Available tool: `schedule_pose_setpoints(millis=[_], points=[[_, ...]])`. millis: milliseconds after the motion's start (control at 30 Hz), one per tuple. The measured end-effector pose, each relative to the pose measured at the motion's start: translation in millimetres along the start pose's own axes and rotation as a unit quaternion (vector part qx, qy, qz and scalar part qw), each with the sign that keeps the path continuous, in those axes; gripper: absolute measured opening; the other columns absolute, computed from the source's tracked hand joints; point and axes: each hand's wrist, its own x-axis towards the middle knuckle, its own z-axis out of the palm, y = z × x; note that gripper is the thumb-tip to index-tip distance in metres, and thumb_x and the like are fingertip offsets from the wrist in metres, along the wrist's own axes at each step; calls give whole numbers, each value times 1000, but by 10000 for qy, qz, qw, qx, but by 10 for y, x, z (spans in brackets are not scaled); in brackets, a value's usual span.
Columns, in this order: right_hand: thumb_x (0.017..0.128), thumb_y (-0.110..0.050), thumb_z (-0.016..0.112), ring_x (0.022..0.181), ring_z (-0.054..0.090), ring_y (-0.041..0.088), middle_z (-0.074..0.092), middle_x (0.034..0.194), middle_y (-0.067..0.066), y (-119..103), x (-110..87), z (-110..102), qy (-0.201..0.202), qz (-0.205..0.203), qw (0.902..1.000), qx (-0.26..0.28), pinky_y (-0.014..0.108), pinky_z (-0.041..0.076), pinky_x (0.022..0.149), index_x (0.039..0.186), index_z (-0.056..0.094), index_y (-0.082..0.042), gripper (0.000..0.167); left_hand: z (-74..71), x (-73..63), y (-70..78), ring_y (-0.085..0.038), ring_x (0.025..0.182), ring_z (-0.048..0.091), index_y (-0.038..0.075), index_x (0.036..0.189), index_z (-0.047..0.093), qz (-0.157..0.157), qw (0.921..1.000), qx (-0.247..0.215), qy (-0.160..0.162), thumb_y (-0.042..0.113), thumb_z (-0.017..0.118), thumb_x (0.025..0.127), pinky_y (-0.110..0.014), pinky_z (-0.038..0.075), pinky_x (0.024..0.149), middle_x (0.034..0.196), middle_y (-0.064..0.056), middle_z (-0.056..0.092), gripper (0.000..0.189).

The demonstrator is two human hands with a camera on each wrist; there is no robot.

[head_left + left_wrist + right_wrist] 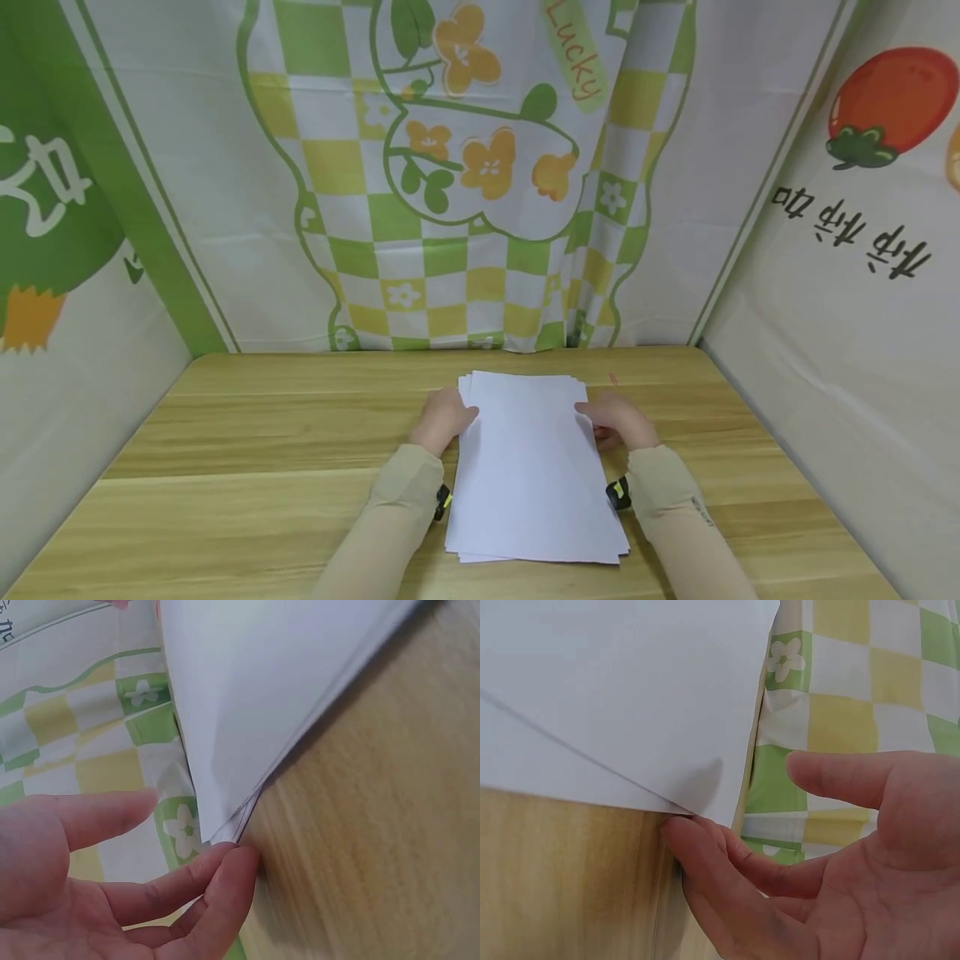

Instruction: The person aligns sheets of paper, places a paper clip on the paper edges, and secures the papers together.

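A stack of white paper sheets (534,471) lies lengthwise on the wooden table, its edges and corners slightly out of line. At the stack's far left side is my left hand (441,417), and my right hand (621,417) is opposite it on the far right side. In the left wrist view, fingertips (234,864) touch the sheets' corner from outside, while the thumb (112,814) stands apart from the paper. The right wrist view has the fingertips (686,836) against the sheets' edge near a corner, with the thumb (836,776) lifted away.
The wooden table (262,500) extends to both sides of the paper. Behind it hangs a green and yellow checked curtain (442,275). Printed fabric walls stand at left and right, the right one showing a tomato picture (892,100). Each wrist wears a black strap device (618,493).
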Motion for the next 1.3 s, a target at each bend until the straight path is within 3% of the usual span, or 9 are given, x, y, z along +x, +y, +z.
schedule_pose_setpoints(millis=[167, 400, 567, 767, 867, 1067, 1300], points=[[94, -33, 52, 50, 43, 10, 42, 59, 2, -9, 18, 0, -82, 64, 9999, 56, 31, 55, 57, 69, 43, -9, 36, 1, 0, 25, -25, 73, 56, -8, 91, 63, -8, 10000, -83, -12, 25, 59, 90, -34, 50, 69, 88, -19, 64, 34], [95, -34, 50, 51, 45, 11, 46, 59, 2, -14, 24, -17, -67, 0, 9999, -158, 29, 52, 55, 75, 50, -5, 36, 23, 17, 35, -26, 74, 56, -13, 104, 60, -66, 9997, -224, -7, 25, 57, 92, -34, 50, 68, 94, -22, 64, 40], [95, -33, 51, 56, 48, 13, 45, 63, 2, -8, 7, -17, -157, -8, 9995, 262, 31, 53, 58, 77, 45, -7, 32, 7, 0, 44, -26, 76, 56, -13, 108, 58, -106, 9990, -440, -31, 24, 57, 92, -34, 49, 68, 96, -22, 63, 40], [94, -32, 52, 59, 48, 14, 44, 65, 3, 9, -21, -10, -300, 57, 9977, 608, 31, 53, 59, 79, 41, -8, 31, 7, -21, 23, -20, 50, 55, -13, 117, 55, -152, 9964, -826, -136, 22, 56, 92, -25, 45, 44, 86, -20, 61, 43], [94, -32, 53, 56, 45, 13, 42, 62, 2, 17, -19, -10, -304, 55, 9976, 626, 31, 52, 58, 75, 40, -9, 32, 9, -30, 2, -18, 42, 52, -11, 112, 56, -199, 9940, -1062, -192, 21, 55, 92, -22, 40, 35, 76, -15, 57, 38], [95, -31, 53, 49, 37, 10, 35, 55, -2, 9, -18, -15, -370, 43, 9968, 713, 29, 51, 54, 61, 34, -12, 43, 13, -43, -37, -16, 43, 49, -6, 89, 59, -294, 9911, -1272, -258, 23, 55, 91, -23, 43, 39, 61, -6, 46, 29], [94, -28, 53, 53, 42, 12, 36, 58, -1, 24, -26, -20, -466, 54, 9939, 994, 32, 54, 59, 86, 39, -5, 28, -3, -67, -29, -16, 46, 49, 3, 75, 51, -402, 9869, -1548, -221, 26, 55, 90, -31, 53, 49, 61, -3, 42, 28]])
